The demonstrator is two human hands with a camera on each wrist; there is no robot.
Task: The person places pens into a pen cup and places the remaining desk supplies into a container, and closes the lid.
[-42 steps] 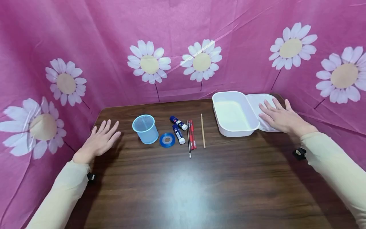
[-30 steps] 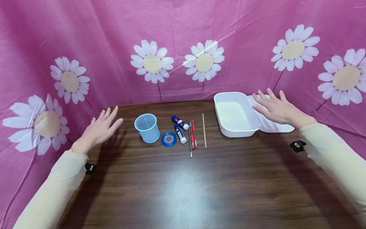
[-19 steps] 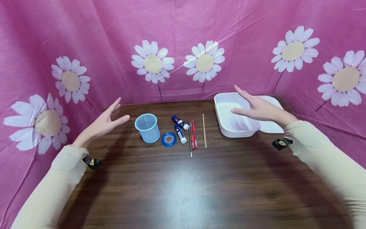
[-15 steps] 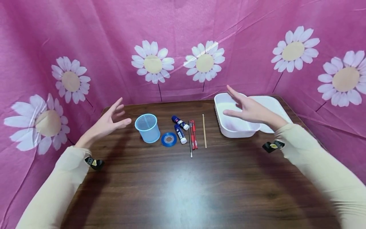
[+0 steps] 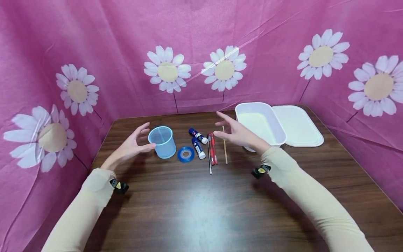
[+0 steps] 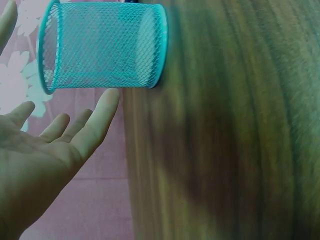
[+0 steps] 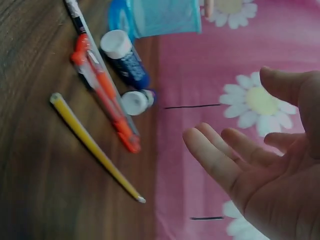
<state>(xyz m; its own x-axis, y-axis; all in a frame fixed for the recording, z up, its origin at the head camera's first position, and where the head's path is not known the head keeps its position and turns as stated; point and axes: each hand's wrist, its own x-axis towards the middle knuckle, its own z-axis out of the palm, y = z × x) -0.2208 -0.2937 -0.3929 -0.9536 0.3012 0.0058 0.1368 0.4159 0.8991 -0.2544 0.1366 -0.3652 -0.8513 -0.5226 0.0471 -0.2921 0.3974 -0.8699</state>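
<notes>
A light blue mesh pen cup (image 5: 165, 148) stands upright on the table. Beside it hovers my left hand (image 5: 130, 144), fingers and thumb spread; in the left wrist view the fingertips come right up to the mesh wall. To the right, my right hand (image 5: 240, 134) is in the air with relaxed fingers, above a yellow pencil (image 7: 95, 150), holding nothing. Between the hands lie a roll of blue tape (image 5: 181, 154), two blue glue sticks (image 5: 197, 147) with white caps, red pens (image 5: 212, 154) and a dark pencil (image 5: 209, 159).
A white plastic tub (image 5: 277, 120) sits at the back right, partly behind my right forearm. Its flat white lid (image 5: 299, 126) lies alongside. The brown wooden table (image 5: 189, 213) ends at a pink flowered curtain (image 5: 195, 28).
My right hand has swept left from over the lid, past the tub, to above the yellow pencil. My left hand has moved right, up to the pen cup. The objects stay put.
</notes>
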